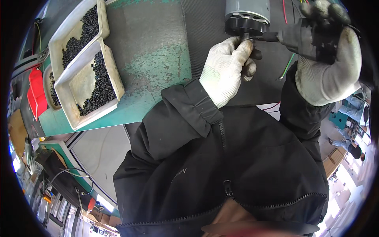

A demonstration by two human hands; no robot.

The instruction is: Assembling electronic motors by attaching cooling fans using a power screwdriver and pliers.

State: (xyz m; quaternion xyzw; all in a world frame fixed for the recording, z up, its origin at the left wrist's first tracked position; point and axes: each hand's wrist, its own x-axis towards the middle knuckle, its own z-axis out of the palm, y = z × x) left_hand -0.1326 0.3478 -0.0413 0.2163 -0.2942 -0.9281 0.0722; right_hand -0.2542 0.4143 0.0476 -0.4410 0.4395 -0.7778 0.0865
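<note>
A grey cylindrical motor (248,8) with a black end ring (245,26) lies at the top of the view, its short shaft pointing toward me. My left hand (227,67), in a white knit glove with dark fingertips, is closed around the end of that shaft; the fingers partly hide it. In the same kind of glove, my right hand (329,75) wraps around a black power screwdriver (302,39). The tool lies sideways, its bit (268,36) meeting the shaft just above my left thumb. Whether a screw sits at the tip is hidden.
To the left, two white trays (73,108) hold many small black parts (100,85). Beside them are a smaller tray (50,93) and a red bin (36,93). A worn green mat (158,67) covers the bench. Loose coloured wires (287,67) lie near the screwdriver.
</note>
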